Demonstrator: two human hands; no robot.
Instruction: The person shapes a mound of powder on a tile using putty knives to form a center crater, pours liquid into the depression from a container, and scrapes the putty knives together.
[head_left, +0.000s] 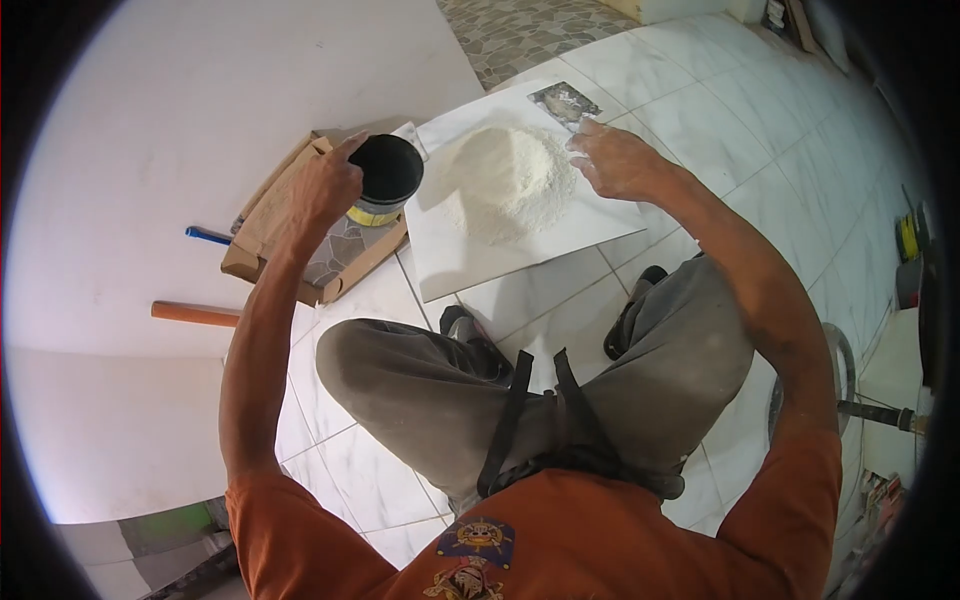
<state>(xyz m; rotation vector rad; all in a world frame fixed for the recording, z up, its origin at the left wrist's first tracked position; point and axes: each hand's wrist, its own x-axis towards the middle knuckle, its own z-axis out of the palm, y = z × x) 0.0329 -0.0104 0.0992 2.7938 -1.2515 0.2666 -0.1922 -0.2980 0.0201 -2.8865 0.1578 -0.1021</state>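
Note:
My left hand (pixel 335 185) is closed on the near-left rim of a black bucket (pixel 390 168) with a yellow band low on its side. The bucket's inside is dark, so I cannot make out what it holds. To its right, a heap of whitish powder (pixel 505 175) with a hollow in it lies on a white board (pixel 465 262). My right hand (pixel 615 162), powder on its fingers, is closed at the near end of a flat, powder-smeared trowel (pixel 563 103) by the board's far right corner. The handle is hidden by the hand.
An opened cardboard box (pixel 275 215) lies left of the bucket, near a blue-ended tool (pixel 207 236) and a reddish-brown bar (pixel 195 312). My bent legs (pixel 420 390) are close to the board on white marbled tiles (pixel 560 290). A hose (pixel 845 365) lies at right.

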